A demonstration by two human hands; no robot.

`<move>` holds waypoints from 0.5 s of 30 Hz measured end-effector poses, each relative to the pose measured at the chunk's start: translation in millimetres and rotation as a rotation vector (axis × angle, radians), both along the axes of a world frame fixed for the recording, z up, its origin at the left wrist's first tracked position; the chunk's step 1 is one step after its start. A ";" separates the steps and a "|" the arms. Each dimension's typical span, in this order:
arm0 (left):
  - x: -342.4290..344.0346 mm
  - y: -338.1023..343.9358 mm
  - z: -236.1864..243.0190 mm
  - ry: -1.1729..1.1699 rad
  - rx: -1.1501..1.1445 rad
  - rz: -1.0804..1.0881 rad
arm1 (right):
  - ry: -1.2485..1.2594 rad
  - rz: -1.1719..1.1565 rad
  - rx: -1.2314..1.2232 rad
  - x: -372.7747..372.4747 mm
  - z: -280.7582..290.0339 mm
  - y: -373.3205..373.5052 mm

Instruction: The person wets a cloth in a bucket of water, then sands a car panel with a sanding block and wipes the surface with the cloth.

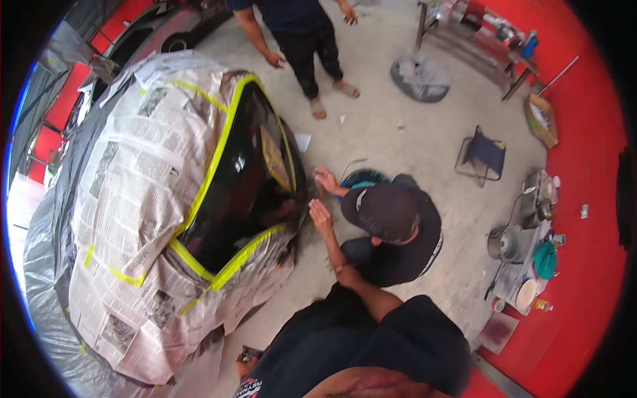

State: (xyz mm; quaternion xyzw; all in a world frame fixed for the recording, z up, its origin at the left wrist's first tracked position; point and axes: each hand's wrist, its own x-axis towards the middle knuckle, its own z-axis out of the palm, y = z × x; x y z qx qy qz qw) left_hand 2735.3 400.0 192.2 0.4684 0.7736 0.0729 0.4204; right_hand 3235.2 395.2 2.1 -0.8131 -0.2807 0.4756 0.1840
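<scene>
My right hand (320,217) is stretched out, fingers extended and apparently holding nothing, beside the lower edge of a glossy black car panel (225,192). Whether it touches the panel is hard to tell. Low by my body, my left hand (247,366) is closed around a small dark object (252,352) whose kind does not show. Yellow-green masking tape (211,162) borders the black panel, and newspaper sheets (133,199) cover the car around it. A crouching person in a dark cap (381,212) holds one hand (325,179) near the panel, just beyond mine.
A dark bucket (365,178) stands beside the crouching person. Another person (302,40) stands farther off. A folding stool (483,156), a round grey object (420,77) and a workbench (478,40) are to the right. Pots and containers (507,243) line the red wall (584,265).
</scene>
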 end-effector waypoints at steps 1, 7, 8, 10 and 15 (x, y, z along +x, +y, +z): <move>-2.1 3.2 -6.2 -0.039 0.016 -0.012 | -0.013 0.057 -0.052 0.8 4.8 0.1; -1.4 46.2 -44.2 -0.061 0.051 -0.156 | -0.115 0.212 0.098 -3.0 22.5 -4.8; 0.7 53.2 -49.9 -0.067 0.055 -0.171 | -0.084 0.152 0.101 -3.8 23.1 -5.1; 3.7 64.2 -59.6 -0.085 0.059 -0.191 | -0.155 0.190 0.165 -9.2 23.0 -8.9; -5.6 69.0 -75.1 -0.115 0.068 -0.228 | -0.137 0.046 0.274 -23.1 14.0 -29.5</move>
